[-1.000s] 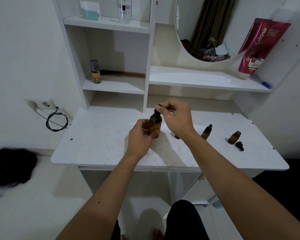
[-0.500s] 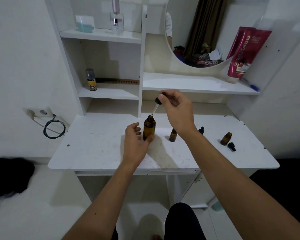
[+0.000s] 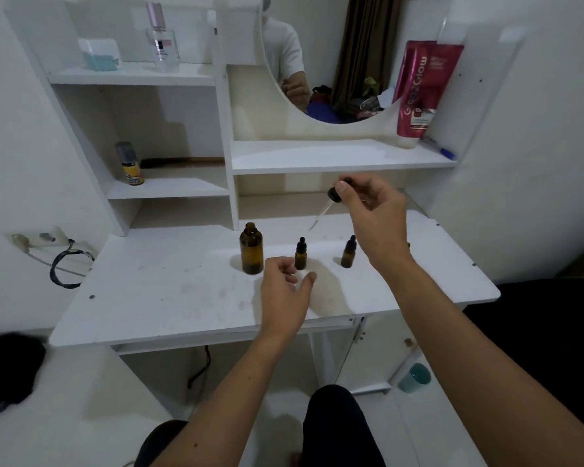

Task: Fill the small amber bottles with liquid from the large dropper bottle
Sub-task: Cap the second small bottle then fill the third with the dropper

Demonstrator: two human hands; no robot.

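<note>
Amber glass: one large bottle [image 3: 251, 248], uncapped, upright on the white table [image 3: 169, 291]; two small capped bottles [image 3: 300, 254] [image 3: 348, 252] beside it. Right hand [image 3: 375, 210] pinches the dropper [image 3: 331, 203] above them; left hand [image 3: 284, 291] hovers with loose, empty fingers. Shelf: pink tube [image 3: 422, 89] reading "Glow", perfume bottle [image 3: 162, 42], yellow-labelled bottle [image 3: 130, 163].

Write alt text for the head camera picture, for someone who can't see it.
A person's right hand pinches a dropper above a white table, where an uncapped large amber bottle stands beside two small capped amber bottles. The open left hand hovers just in front of them, holding nothing.
</note>
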